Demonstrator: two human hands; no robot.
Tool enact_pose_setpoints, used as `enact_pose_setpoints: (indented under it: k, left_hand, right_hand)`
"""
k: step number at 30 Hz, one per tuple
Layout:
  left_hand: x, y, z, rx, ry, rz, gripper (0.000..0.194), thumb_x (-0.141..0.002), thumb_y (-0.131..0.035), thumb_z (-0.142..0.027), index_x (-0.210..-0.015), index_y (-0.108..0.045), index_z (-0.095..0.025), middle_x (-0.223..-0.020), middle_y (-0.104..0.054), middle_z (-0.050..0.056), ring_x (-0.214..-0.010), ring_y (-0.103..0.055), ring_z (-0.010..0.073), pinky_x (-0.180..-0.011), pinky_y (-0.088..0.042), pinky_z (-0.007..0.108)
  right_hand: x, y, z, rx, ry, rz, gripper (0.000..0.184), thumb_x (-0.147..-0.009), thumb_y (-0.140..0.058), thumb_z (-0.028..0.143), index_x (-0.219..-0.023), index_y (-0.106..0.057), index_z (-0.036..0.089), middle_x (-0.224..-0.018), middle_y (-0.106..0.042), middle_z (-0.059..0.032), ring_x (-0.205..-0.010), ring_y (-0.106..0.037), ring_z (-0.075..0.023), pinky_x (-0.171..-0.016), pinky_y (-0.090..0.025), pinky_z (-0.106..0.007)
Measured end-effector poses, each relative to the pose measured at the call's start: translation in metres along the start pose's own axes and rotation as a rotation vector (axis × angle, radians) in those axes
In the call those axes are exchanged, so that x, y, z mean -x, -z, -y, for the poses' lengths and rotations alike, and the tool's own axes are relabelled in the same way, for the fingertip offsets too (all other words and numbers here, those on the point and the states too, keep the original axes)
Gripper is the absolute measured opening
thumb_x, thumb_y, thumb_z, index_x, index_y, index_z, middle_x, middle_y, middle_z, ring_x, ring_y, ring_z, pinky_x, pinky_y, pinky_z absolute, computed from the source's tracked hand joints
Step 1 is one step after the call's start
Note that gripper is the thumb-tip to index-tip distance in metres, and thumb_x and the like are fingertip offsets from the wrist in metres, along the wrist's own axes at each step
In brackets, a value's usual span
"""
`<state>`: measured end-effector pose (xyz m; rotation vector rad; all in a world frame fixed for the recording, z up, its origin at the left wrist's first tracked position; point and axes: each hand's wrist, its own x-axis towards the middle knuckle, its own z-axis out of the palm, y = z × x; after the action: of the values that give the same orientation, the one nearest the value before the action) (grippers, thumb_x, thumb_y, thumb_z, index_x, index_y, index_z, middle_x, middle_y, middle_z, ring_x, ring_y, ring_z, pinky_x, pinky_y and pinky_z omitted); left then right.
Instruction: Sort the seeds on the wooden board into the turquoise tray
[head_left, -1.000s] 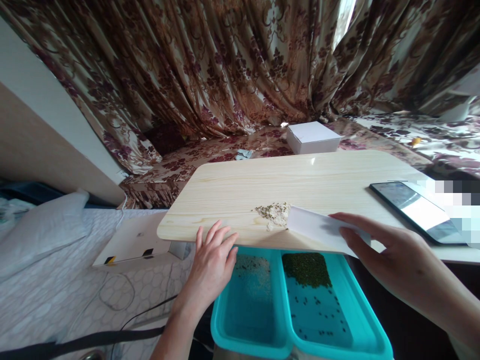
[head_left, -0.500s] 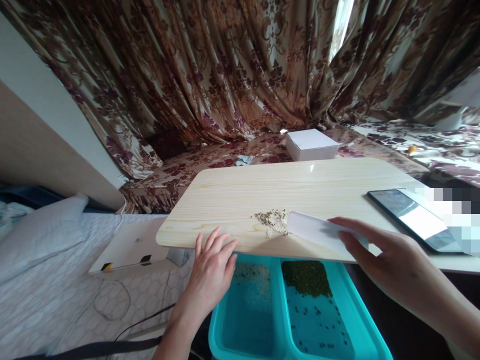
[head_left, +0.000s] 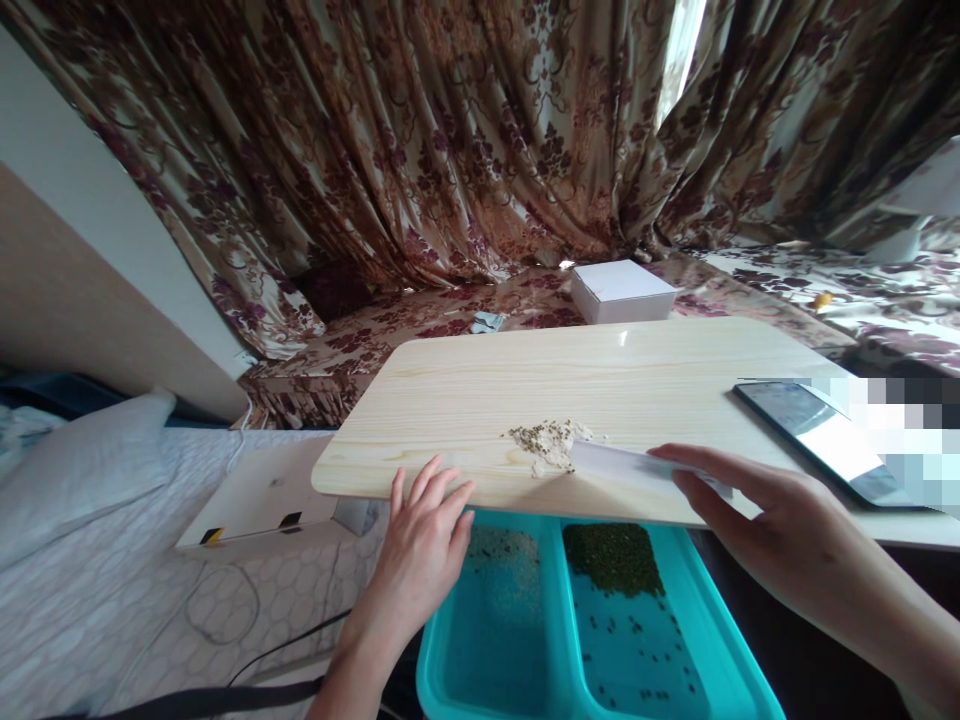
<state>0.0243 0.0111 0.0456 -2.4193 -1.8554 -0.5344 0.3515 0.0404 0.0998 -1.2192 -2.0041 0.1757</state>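
Observation:
My right hand (head_left: 757, 510) grips a flat white strip (head_left: 622, 466), which looks like card or plastic. Its far end touches a small pile of pale grains mixed with green beans (head_left: 551, 443) on the wood-grain tabletop (head_left: 450, 390). Fingers spread, my left hand (head_left: 429, 530) rests on the table's near edge, holding nothing. Below that edge sits a turquoise two-compartment tray (head_left: 562, 620). Pale grains with some dark bits (head_left: 510, 560) lie in its left compartment; a heap of green beans (head_left: 615, 555), with several scattered ones, fills part of the right.
A tablet or large phone (head_left: 825, 440) lies on the table's right side. Behind the table stands a white box (head_left: 624, 290), near a small light-blue cloth (head_left: 487, 321). A white carton (head_left: 262, 495) is on the bed at left, with cables around it. Patterned curtains hang behind.
My right hand has tilted the white strip more onto its edge and drawn it slightly nearer, uncovering a few grains on the pile's right. My left hand has stayed in place.

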Motion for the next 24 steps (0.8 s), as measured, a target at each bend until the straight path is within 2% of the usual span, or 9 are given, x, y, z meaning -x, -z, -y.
enact_pose_setpoints:
  k: [5,11,17,24]
  left_hand:
    - [0.0001,-0.0003,0.0009,0.003,-0.001,-0.01,0.033,-0.099,-0.048,-0.018,-0.123,-0.071,-0.023,-0.134,-0.069,0.01,-0.141,-0.049,0.0325,-0.119,-0.031,0.068]
    - [0.0,-0.0015,0.0004,-0.005,0.003,-0.011,0.034,-0.099,-0.049,-0.018,-0.123,-0.072,-0.023,-0.134,-0.069,0.011,-0.14,-0.049,0.0326,-0.118,-0.032,0.068]
    - [-0.0005,-0.0016,0.0007,-0.025,-0.004,0.001,0.034,-0.1,-0.047,-0.019,-0.124,-0.071,-0.022,-0.136,-0.068,0.011,-0.141,-0.048,0.0334,-0.118,-0.031,0.069]
    - [-0.0001,-0.0018,0.0006,-0.025,-0.002,-0.001,0.033,-0.099,-0.048,-0.019,-0.123,-0.071,-0.023,-0.135,-0.069,0.011,-0.141,-0.049,0.0331,-0.118,-0.031,0.068]
  right_hand:
    - [-0.0013,0.0008,0.0021,-0.018,-0.01,0.0,0.027,-0.094,-0.055,0.037,-0.106,-0.078,0.027,-0.096,-0.084,-0.0038,-0.074,-0.079,-0.022,-0.063,-0.063,-0.029]
    - [-0.0024,0.0047,0.0062,-0.041,-0.046,0.075,0.03,-0.094,-0.055,0.036,-0.103,-0.08,0.024,-0.097,-0.083,-0.0085,-0.078,-0.08,-0.0242,-0.065,-0.064,-0.03]
    - [0.0019,0.0047,0.0042,-0.064,-0.078,0.069,0.03,-0.095,-0.055,0.035,-0.107,-0.08,0.024,-0.102,-0.083,-0.0084,-0.084,-0.079,-0.0239,-0.067,-0.064,-0.028]
    - [-0.0014,-0.0026,0.0013,-0.111,-0.025,0.09,0.027,-0.094,-0.054,0.034,-0.107,-0.078,0.028,-0.1,-0.083,-0.0036,-0.085,-0.079,-0.0225,-0.07,-0.065,-0.032]
